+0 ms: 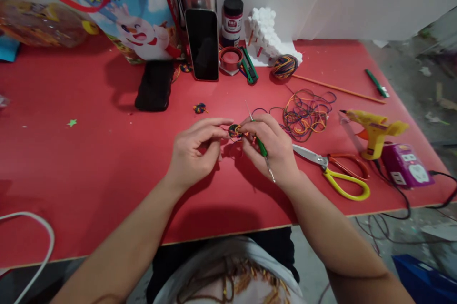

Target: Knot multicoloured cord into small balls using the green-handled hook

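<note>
My left hand (195,146) pinches the left edge of a small round crochet piece (234,130) in dark and orange yarn, just above the red table. At its other edge are the fingertips of my right hand (274,144), which also grips a crochet hook (262,147) with a green handle. The hook's slim metal ends stick out above and below that hand. Loose multicoloured yarn (307,114) lies tangled to the right, one strand trailing toward my fingers. Behind my left hand rests another small crocheted piece (200,108). My fingers hide part of the held piece.
Scissors (330,166) lie right of my right hand, near a yellow glue gun (374,130) and a purple box (407,166) with cords. Farther back are a yarn ball (284,66), a green cutter (249,67), a standing phone (202,46) and a black case (154,86).
</note>
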Motion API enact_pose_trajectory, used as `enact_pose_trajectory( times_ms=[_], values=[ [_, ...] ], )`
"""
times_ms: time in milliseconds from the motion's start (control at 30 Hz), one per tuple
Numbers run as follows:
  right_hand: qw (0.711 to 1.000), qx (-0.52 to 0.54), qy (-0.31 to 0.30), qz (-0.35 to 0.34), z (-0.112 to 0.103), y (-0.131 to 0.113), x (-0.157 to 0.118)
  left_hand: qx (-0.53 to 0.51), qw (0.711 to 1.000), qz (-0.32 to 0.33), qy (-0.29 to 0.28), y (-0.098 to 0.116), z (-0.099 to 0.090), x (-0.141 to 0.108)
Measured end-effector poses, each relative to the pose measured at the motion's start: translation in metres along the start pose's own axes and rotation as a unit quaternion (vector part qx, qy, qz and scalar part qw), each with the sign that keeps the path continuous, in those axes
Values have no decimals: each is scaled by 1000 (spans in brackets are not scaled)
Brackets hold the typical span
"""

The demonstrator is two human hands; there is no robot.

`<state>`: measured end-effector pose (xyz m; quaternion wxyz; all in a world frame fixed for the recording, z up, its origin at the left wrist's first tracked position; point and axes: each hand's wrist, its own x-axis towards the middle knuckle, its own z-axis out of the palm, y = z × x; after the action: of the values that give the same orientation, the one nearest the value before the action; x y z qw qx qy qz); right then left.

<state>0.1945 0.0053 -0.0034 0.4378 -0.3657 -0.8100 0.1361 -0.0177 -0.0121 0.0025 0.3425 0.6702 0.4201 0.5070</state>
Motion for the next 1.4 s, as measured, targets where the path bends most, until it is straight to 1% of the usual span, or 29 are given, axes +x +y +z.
enact_pose_trajectory(
  times_ms=[100, 167, 267, 367, 433, 500, 567, 667, 733, 800, 867, 933, 1067, 1100, 1167, 1200, 1267, 1333, 1400],
  values=[
    [1000, -1, 2, -2, 0, 0, 0, -28, 999, -16, 0, -5, 5, -2],
    [1000, 0, 3, -2, 0, 0, -1, -19, 1000, -9, 4, -8, 6, -1],
    [1000, -2, 3, -2, -1, 0, -1, 42, 998, 37, 16, -7, 5, 4],
    [1000, -2, -6, 6, -1, 0, 0, 103, 991, 79, 43, -4, 4, 7],
    [1000, 4, -12, 6, -1, -1, 1, 127, 985, 101, 62, -2, 3, 8],
    [1000, 19, -14, 4, 0, -3, 2, 129, 983, 108, 71, 0, 3, 6],
    [999, 37, -12, 9, 1, -4, 3, 93, 989, 88, 67, 1, 4, 3],
    [998, 58, -5, 28, 2, -6, 3, -39, 998, 2, 48, 3, 9, 0],
    [997, 72, 1, 36, 4, -7, 3, -128, 989, -59, 49, 4, 13, 0],
    [996, 82, 6, 41, 5, -8, 2, -172, 979, -91, 62, 4, 17, 0],
    [996, 81, 12, 43, 6, -8, 1, -177, 976, -99, 74, 4, 19, 1],
    [996, 78, 12, 43, 6, -7, 1, -164, 979, -94, 79, 2, 19, 2],
    [997, 64, 17, 25, 2, -10, 1, -145, 985, -55, 76, -3, 16, 1],
    [997, 68, 22, 31, 0, -12, 1, -143, 986, -43, 76, -4, 15, 1],
    [991, 108, 34, 71, -5, -17, 0, -141, 987, -21, 80, -4, 13, 2],
    [983, 146, 38, 102, -7, -19, -1, -137, 987, -12, 85, -3, 12, 2],
    [959, 234, 46, 152, -11, -25, -3, -117, 988, -1, 96, 0, 10, 3],
    [936, 303, 58, 172, -12, -28, -5, -89, 990, 10, 104, 2, 9, 4],
    [924, 333, 66, 175, -12, -30, -5, -70, 992, 26, 104, 3, 8, 4]
  ],
)
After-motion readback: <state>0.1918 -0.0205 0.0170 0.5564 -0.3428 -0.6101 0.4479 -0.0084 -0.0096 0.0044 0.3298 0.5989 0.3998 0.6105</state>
